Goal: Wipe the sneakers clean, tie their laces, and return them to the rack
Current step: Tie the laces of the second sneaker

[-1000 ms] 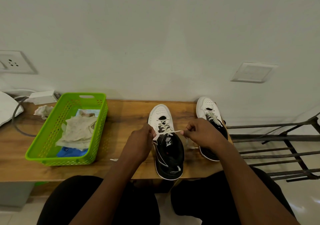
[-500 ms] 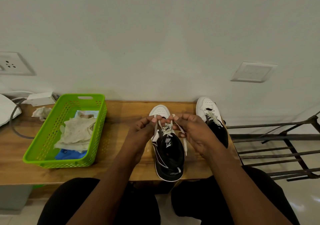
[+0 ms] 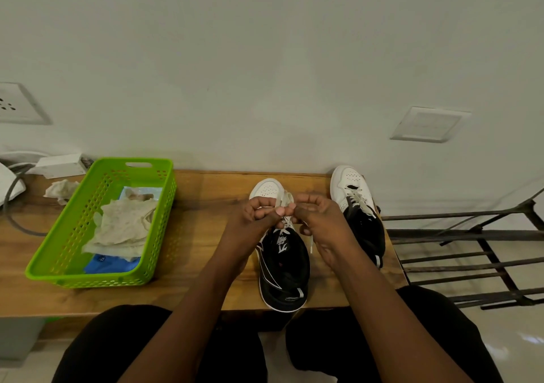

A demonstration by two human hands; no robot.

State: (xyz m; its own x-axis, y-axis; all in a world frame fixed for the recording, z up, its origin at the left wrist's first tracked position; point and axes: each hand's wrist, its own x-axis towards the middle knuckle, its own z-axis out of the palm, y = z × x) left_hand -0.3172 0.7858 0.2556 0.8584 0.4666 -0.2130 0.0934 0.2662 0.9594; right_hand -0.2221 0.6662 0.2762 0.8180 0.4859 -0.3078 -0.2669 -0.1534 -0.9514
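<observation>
Grip: left hand (image 3: 250,225) and right hand (image 3: 323,225) both pinch the white flat lace (image 3: 288,199).
Progress: bow unfinished on black-and-white sneaker (image 3: 284,265) below grip.
Remaining: return to dark metal rack (image 3: 471,234).

The left hand (image 3: 250,223) and the right hand (image 3: 323,226) meet over the near sneaker (image 3: 284,267). Their curled fingertips (image 3: 279,211) pinch its white laces (image 3: 285,198), and one lace end dangles below the right fingers. Just right of those fingers stands the second sneaker (image 3: 359,214) (toe toward the wall). Well left of the left fingers, a green basket (image 3: 88,278) holds a crumpled cloth (image 3: 123,229) on the wooden table (image 3: 200,206). A metal rack (image 3: 471,235) lies far to the right.
</observation>
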